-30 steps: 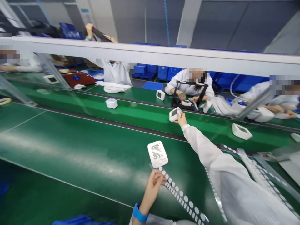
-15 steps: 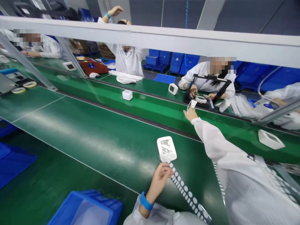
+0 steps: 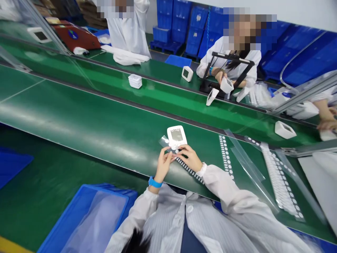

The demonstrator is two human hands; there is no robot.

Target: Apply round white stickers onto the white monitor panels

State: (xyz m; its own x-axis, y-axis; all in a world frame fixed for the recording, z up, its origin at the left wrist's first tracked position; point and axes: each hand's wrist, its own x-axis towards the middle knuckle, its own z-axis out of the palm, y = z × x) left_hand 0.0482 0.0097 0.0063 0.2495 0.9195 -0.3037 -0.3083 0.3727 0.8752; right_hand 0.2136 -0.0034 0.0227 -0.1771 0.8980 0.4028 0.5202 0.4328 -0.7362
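Note:
A white handheld device (image 3: 176, 136) lies face up on the green belt (image 3: 79, 116) in front of me. A strip of round white stickers (image 3: 190, 170) runs from its lower edge towards my body. My left hand (image 3: 163, 164), with a blue wristband, pinches the strip's end just below the device. My right hand (image 3: 191, 159) sits beside it, fingertips on the same strip end and touching the device's bottom edge. A small clear film piece (image 3: 163, 141) lies left of the device.
A blue bin (image 3: 79, 218) with a plastic liner stands at lower left. More sticker strips (image 3: 225, 154) (image 3: 279, 180) and clear film (image 3: 247, 164) lie to the right. White devices (image 3: 135, 80) (image 3: 212, 96) (image 3: 284, 129) sit on the far belt; people in white coats work across it.
My right arm has come back from the far belt, leaving a white device there, and now joins my left hand at the strip. The view has tilted down.

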